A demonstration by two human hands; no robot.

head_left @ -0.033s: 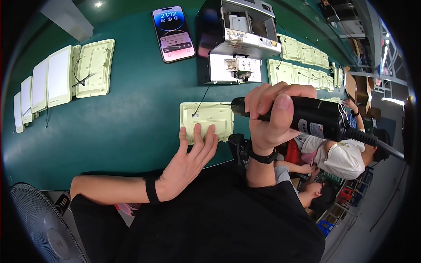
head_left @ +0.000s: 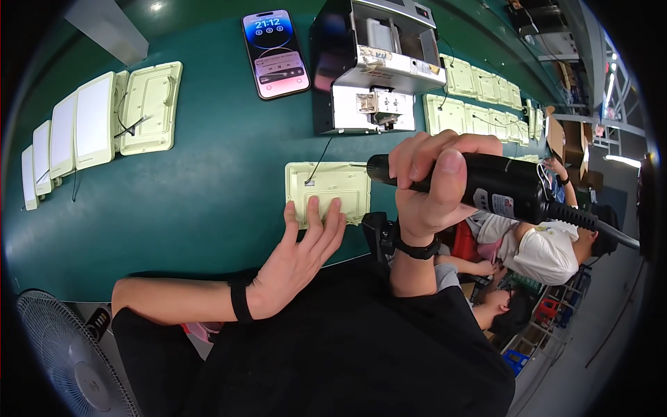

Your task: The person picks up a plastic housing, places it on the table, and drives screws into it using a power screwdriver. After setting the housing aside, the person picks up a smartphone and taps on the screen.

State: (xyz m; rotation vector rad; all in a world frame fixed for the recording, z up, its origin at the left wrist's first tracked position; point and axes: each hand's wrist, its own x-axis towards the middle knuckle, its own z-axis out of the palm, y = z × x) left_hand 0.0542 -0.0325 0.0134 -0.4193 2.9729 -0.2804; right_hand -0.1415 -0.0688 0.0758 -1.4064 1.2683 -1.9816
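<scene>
A green table (head_left: 208, 208) spread before me. At its far side stood a black-and-silver machine (head_left: 389, 62). Near right was a black electric screwdriver (head_left: 504, 184), my right hand (head_left: 441, 184) curled closed around it, its bit pointing left over a pale green panel (head_left: 347, 184); I couldn't tell whether they touched. The panel lay near me, my left hand (head_left: 295, 254) open, fingers slightly spread across its near half. Farther off, left of the machine, lay a lit phone (head_left: 276, 55).

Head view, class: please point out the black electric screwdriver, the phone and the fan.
Black electric screwdriver (head_left: 497, 178): head view, on its barrel.
Phone (head_left: 276, 54): head view, on its lit screen.
Fan (head_left: 89, 382): head view, on its hub.
</scene>
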